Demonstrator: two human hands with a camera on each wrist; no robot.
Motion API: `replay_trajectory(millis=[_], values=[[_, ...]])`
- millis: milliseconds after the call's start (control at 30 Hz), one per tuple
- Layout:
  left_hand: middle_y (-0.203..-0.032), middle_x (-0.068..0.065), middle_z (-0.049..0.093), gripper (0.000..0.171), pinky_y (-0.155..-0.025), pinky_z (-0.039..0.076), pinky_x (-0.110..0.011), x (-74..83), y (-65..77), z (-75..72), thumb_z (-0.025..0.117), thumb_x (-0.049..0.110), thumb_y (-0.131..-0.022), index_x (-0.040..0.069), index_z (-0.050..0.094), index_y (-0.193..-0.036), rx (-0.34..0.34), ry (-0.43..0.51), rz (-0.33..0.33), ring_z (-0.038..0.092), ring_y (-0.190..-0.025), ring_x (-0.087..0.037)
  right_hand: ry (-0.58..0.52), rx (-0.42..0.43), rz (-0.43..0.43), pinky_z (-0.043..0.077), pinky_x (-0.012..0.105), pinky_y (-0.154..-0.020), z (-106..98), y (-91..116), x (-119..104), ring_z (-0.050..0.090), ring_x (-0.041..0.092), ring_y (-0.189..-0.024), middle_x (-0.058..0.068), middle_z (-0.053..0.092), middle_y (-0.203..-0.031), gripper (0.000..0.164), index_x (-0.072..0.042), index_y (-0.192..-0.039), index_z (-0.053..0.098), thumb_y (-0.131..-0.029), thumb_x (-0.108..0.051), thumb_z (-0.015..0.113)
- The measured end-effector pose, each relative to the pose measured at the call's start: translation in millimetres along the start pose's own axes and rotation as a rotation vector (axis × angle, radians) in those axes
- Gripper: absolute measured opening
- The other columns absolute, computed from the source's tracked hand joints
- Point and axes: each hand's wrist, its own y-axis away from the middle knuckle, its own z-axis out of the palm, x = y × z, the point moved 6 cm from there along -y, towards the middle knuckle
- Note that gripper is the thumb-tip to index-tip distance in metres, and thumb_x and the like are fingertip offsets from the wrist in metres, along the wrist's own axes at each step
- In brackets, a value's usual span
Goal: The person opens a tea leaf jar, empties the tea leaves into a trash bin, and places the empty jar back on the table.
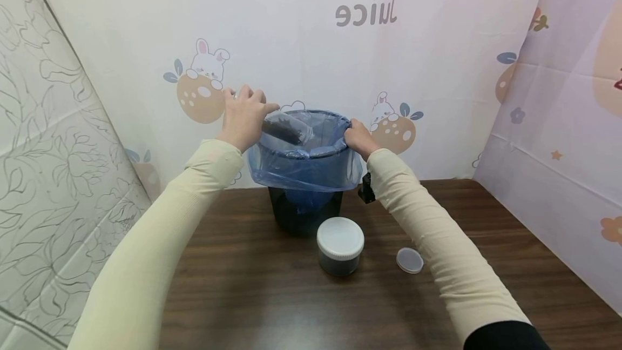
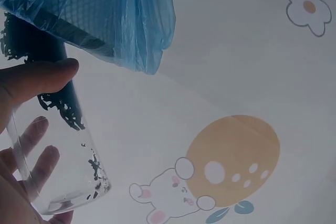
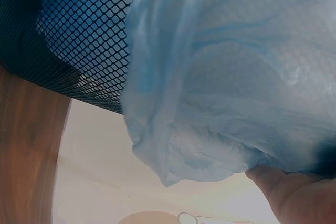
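Note:
My left hand (image 1: 245, 119) grips a clear cup (image 1: 284, 127) at the left rim of a black mesh bin (image 1: 305, 215). The cup tilts with its mouth toward the bin's inside. Dark bits run along its wall, and a few cling near the cup's base in the left wrist view, where the thumb and fingers wrap around it. A blue plastic bag (image 1: 306, 173) lines the bin and is folded out over the rim. On the right side of that rim, my right hand (image 1: 358, 138) pinches the bag edge, its fingertips hidden by the plastic.
In front of the bin stands a jar (image 1: 340, 246) with a white lid and dark contents. A small translucent lid (image 1: 410, 260) lies to its right on the brown wood table (image 1: 272, 307). A small black object (image 1: 366, 189) shows by the right sleeve. Printed cloth (image 1: 291, 31) hangs close behind.

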Motion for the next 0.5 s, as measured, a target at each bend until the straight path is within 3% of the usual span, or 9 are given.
replay_trajectory(millis=[500], values=[[-0.106, -0.009, 0.059, 0.044, -0.094, 0.028, -0.058, 2.0, 0.6, -2.5, 0.057, 0.001, -0.09, 0.028, 0.067, -0.122, 0.028, -0.025, 0.019, 0.047, -0.105, -0.031, 0.002, 0.005, -0.012, 0.011, 0.042, -0.114, 0.2, 2.0, -0.4, 0.004, 0.033, -0.143, 0.02, 0.004, -0.157, 0.058, 0.002, -0.151, 0.004, -0.096, -0.008, 0.019]])
